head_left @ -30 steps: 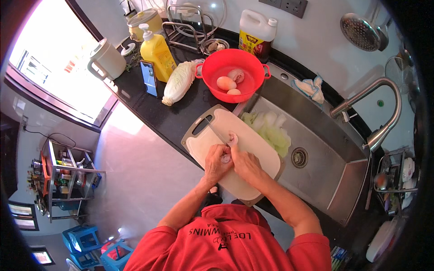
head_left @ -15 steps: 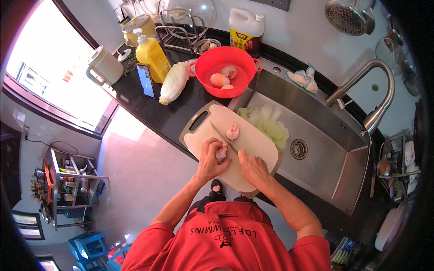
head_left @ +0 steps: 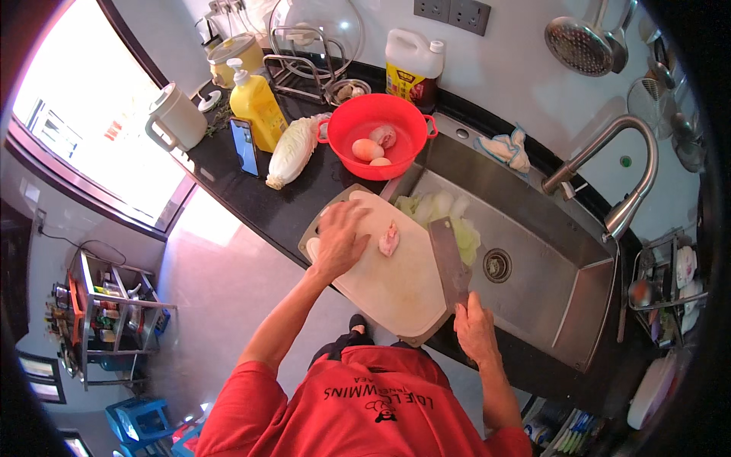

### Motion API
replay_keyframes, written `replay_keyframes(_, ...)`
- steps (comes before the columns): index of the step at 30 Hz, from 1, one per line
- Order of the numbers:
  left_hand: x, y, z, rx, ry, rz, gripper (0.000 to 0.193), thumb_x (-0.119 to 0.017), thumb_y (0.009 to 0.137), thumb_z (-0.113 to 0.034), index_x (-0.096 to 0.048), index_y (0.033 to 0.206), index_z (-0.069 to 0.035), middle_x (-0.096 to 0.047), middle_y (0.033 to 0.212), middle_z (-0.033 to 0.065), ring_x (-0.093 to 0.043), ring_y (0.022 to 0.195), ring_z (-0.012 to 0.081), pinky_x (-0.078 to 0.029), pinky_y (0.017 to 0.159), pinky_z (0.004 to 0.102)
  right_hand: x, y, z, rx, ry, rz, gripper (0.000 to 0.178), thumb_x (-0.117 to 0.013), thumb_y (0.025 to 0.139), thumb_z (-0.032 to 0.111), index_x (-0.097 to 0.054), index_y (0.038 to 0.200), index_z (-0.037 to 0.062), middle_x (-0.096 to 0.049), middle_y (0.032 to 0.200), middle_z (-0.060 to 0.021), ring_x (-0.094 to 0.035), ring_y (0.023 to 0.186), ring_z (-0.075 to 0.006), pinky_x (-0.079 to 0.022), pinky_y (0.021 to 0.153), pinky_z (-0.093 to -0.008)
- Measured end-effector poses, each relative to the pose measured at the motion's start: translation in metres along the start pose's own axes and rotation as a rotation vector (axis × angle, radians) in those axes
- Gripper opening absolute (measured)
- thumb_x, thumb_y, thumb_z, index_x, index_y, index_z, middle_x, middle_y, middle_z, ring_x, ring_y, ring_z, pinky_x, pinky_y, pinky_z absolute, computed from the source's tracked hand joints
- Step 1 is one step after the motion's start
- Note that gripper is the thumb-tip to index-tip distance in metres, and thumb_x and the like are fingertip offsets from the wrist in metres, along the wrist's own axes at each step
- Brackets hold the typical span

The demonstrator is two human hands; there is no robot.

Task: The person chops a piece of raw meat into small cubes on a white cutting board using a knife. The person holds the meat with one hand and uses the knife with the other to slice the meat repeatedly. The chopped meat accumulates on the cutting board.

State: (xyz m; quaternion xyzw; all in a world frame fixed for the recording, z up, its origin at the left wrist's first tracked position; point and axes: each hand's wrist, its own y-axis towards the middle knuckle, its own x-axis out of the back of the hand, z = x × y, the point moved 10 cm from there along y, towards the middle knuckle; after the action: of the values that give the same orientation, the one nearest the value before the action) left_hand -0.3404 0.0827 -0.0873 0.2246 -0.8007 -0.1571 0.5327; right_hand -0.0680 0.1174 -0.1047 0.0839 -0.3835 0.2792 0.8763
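In the head view, the person's left grip (head_left: 340, 238) is loose, its fingers spread over the upper left of the pale cutting board (head_left: 381, 293); they are blurred, so whether they touch the board, and what the palm may cover, cannot be told. The right grip (head_left: 475, 329) is closed around the handle of a cleaver (head_left: 449, 259), and the fingers hide most of that handle. The broad blade lies across the board's right edge as seen from above; whether it rests there or hangs just over it is unclear. A small pink piece of meat (head_left: 389, 241) sits on the board between the left grip and the blade, its exact kind hard to make out. Green leaves (head_left: 431, 206) in the sink (head_left: 525, 228) are partly covered by the board and blade. On the bench (head_left: 278, 206), a red bowl (head_left: 346, 126) holds two egg-shaped things (head_left: 367, 149) and a pinkish lump (head_left: 384, 136), too small to identify surely. The bowl hides the foot of a jug (head_left: 411, 65), while a phone (head_left: 245, 147) covers part of a yellow pump bottle (head_left: 259, 103). Blue stools (head_left: 137, 419) are cut off at lower left.
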Motion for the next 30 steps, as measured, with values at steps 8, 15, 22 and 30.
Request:
replay_keyframes(8, -0.095, 0.01, -0.009, -0.066, -0.085, 0.572, 0.023, -0.06, 0.076, -0.011, -0.06, 0.097, -0.004, -0.059, 0.1, 0.0153, -0.059, 0.091, 0.0302, -0.048, 0.078, 0.0377, -0.009, -0.011, -0.021, -0.049, 0.148, 0.031, 0.019, -0.049, 0.093, 0.009, -0.037, 0.08, 0.001, -0.052, 0.052, -0.0107, -0.054, 0.045, -0.0213, -0.042, 0.044, -0.0362)
replay_keyframes(15, -0.069, -0.053, 0.008, 0.861, -0.885, 0.087, 0.018, -0.064, 0.082, -0.011, -0.051, 0.088, -0.001, -0.06, 0.072, 0.0078, -0.062, 0.06, 0.0157, -0.047, 0.047, 0.0274, -0.006, -0.005, -0.022, 0.119, 0.031, -0.042, 0.02, -0.049, 0.094, 0.013, -0.039, 0.08, 0.0022, -0.052, 0.058, -0.0128, -0.054, 0.045, -0.0256, -0.042, 0.046, -0.0382)
replay_keyframes(22, -0.044, -0.104, -0.011, 1.052, -0.712, -0.113, 0.026, -0.068, 0.085, -0.021, -0.052, 0.088, -0.001, -0.059, 0.075, 0.0082, -0.061, 0.059, 0.0158, -0.046, 0.045, 0.0281, -0.03, 0.006, 0.037, 0.225, -0.343, 0.09, 0.009, -0.05, 0.088, 0.01, -0.043, 0.089, 0.0052, -0.061, 0.064, -0.0171, -0.062, 0.06, -0.0383, -0.047, 0.051, -0.0488)
replay_keyframes(30, 0.001, -0.064, -0.055, 0.311, 0.05, -0.205, 0.025, -0.07, 0.071, -0.006, -0.062, 0.095, -0.004, -0.057, 0.103, 0.0125, -0.056, 0.093, 0.0299, -0.048, 0.077, 0.0381, -0.055, 0.005, 0.063, 0.369, -0.547, 0.133, 0.011, -0.052, 0.086, 0.011, -0.043, 0.088, 0.0037, -0.063, 0.064, -0.0143, -0.067, 0.059, -0.031, -0.054, 0.048, -0.0391)
